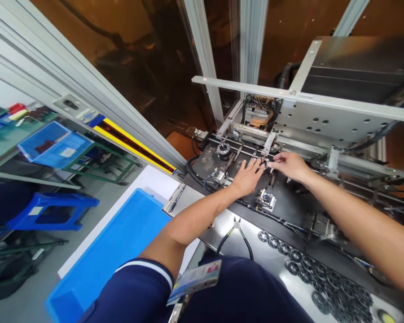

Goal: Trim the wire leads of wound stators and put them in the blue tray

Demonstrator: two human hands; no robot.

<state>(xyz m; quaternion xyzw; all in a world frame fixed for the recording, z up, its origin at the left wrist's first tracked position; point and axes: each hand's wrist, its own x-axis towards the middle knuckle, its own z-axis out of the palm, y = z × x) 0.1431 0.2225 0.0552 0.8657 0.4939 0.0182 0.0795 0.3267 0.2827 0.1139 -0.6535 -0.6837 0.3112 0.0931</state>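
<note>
My left hand (249,177) lies over the machine's dark plate (205,161), fingers stretched out and apart, tips at a small mechanism by the rail. Close to its right, my right hand (292,166) has thumb and fingers pinched together by the same spot. Whatever is between them is too small to make out. A round dark part (223,150) sits on a fixture left of my hands. Below them a small metal block (266,199) is fixed to the plate.
Cutting pliers (236,223) and a pen (177,198) lie on the steel ledge. Several round black parts (330,278) are spread at its right. A metal crossbar (242,86) spans above the machine. A blue bin (121,251) stands at lower left, a blue stool (59,211) farther off.
</note>
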